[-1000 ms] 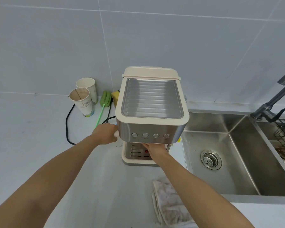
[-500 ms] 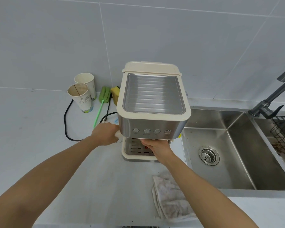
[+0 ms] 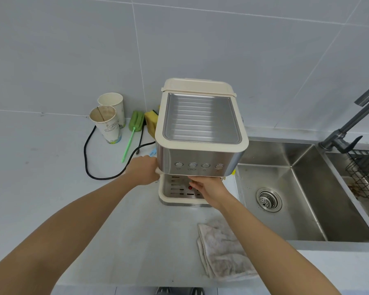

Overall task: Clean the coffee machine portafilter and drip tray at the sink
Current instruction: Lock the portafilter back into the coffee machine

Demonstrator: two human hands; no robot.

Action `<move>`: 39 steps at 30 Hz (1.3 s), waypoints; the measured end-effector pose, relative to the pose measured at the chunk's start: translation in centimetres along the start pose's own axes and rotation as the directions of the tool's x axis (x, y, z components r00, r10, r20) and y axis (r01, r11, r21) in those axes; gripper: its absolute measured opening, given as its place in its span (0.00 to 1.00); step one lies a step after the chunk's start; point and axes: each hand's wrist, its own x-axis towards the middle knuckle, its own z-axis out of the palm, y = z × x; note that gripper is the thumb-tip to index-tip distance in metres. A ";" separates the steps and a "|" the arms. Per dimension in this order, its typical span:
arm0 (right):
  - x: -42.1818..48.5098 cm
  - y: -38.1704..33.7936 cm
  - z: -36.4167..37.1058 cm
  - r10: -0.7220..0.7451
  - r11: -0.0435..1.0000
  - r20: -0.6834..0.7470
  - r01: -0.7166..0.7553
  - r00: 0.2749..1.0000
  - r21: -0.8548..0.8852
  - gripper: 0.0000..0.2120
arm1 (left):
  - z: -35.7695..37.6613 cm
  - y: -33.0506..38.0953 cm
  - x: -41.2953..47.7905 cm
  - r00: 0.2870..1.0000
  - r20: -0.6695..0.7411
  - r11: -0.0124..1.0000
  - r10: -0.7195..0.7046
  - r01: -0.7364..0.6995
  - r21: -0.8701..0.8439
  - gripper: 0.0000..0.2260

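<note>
A wall (image 3: 73,50) of large pale grey tiles with thin, lighter grout lines rose behind a pale grey bench (image 3: 41,177). Soft, even light left only faint shadows. At the right a steel sink (image 3: 307,188) was set into the bench, with a dark grey tap (image 3: 349,122) at its far edge and a black wire rack (image 3: 366,173) beyond.

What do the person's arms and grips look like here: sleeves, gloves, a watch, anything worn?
The left forearm and right forearm are bare up to the frame edge, with no sleeves in view. The left grip and right grip are bare hands without gloves. No watch, band or ring shows on the visible sides.
</note>
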 end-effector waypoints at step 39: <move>-3.4 -13.0 -1.3 -0.428 0.394 0.143 0.327 0.892 -0.859 0.28 | 0.5 -2.5 0.0 0.999 -0.040 0.996 0.004 -0.008 -0.091 0.15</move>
